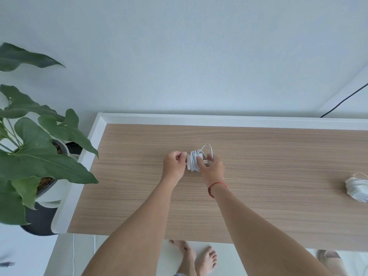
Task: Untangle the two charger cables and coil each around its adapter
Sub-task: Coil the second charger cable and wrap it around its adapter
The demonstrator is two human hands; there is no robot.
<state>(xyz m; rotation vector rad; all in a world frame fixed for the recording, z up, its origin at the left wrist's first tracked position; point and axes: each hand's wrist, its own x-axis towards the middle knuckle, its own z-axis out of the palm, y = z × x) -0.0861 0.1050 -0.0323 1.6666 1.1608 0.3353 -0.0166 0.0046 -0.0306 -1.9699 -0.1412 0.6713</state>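
The person is working near the middle of the wooden table point(258, 206), a little toward its far edge. There the white adapter point(188, 163) is lying on its side with most of its white cable point(194, 160) already wound around its body in several turns.

The left hand point(174, 164) is pinching the adapter's left end with curled fingertips. Whether it is also trapping the cable's plug there is too small to tell. The right hand point(213, 168) is gripping the opposite end, where the metal prongs are showing, with the thumb on the near side and the fingers curled behind. One loose loop of cable is arching up over those fingers toward the far edge, so the winding is not quite finished.

At the right edge of the table, well apart from the hands, the second charger bundle point(356, 188) is sitting as a compact white coil, partly cut off by the frame. It appears to be wrapped already.

Judging from this, the untangling is looking done: the two chargers are lying separately and no strand is running between them. One coil is looking complete and the other is nearing completion. What is remaining is laying down the last loop, securing the free end, and letting go.
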